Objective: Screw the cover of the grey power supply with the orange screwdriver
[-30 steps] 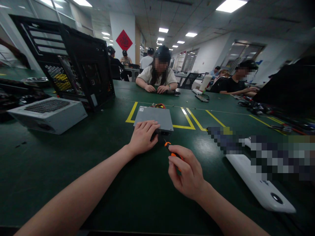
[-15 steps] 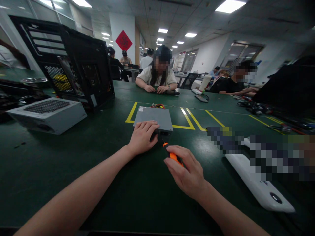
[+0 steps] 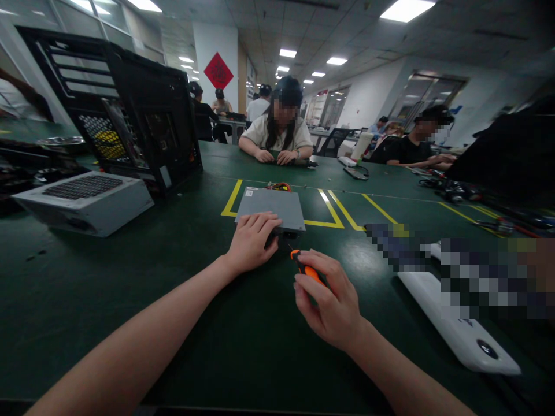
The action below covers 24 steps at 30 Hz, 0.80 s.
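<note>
A grey computer power supply lies on the green table inside yellow tape, coloured cables showing at its far side. My left hand rests over its near left corner, fingers on the top and thumb at the near face, gripping it. In my right hand is an orange and black screwdriver, held between thumb and fingers. Its thin shaft points up and left toward the near face of the power supply; whether the tip touches is too small to tell.
On the left stand another power supply and an open black computer case. A white device with a dark oval lies at right, near a blurred-out area. Across the table sits a person; another person works at far right.
My right hand's fingers have shifted and loosened a little around the screwdriver, which has moved slightly right. My left hand and the power supply stay where they were.
</note>
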### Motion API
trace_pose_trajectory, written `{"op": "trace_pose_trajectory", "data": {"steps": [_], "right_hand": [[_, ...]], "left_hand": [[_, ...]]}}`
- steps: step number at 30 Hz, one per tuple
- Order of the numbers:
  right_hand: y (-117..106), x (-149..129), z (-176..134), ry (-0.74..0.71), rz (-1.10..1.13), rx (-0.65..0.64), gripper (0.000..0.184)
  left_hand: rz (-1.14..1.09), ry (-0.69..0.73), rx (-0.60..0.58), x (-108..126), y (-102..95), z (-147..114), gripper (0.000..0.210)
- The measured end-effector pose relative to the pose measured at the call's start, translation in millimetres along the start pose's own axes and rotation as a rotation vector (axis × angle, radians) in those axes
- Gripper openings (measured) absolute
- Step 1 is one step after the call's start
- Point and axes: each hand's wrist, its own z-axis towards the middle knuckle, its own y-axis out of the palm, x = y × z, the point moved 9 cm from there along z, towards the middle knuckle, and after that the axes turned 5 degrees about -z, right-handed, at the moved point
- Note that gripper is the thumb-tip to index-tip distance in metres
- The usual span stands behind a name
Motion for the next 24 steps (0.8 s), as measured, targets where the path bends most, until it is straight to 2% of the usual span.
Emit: {"op": "trace_pose_trajectory", "data": {"steps": [2,7,11,16,21,24], "right_hand": [[-1.4,-2.7,2.2,-0.027,-0.024,0.011,0.025],[-0.9,-2.6,5.2,-0.023,0.064,0.007,0.034],[-2.7,-0.8,2.6,-0.009,-0.021,0.027,0.028],[0.8,2.8,-2.4,0.025,0.061,0.005,0.042],[-1.3,3.8,-0.9,0.031,-0.011,0.018,0.035],[0.1,4.9,-1.0,0.039,0.032,0.009,0.041]], "left_hand": [[0.0,-0.003,-0.001,-0.9,0.6,-0.5,0.031],[-0.006,-0.004,0.004,-1.4,0.0,-0.8,0.03],[-0.01,-0.01,0.004,-1.3,0.1,0.2,0.031],[-0.014,-0.014,0.001,-1.3,0.7,0.7,0.031],[-0.016,-0.022,-0.004,-2.4,0.9,0.2,0.031],[-0.017,-0.018,-0.003,-2.3,0.9,0.2,0.031]]}}
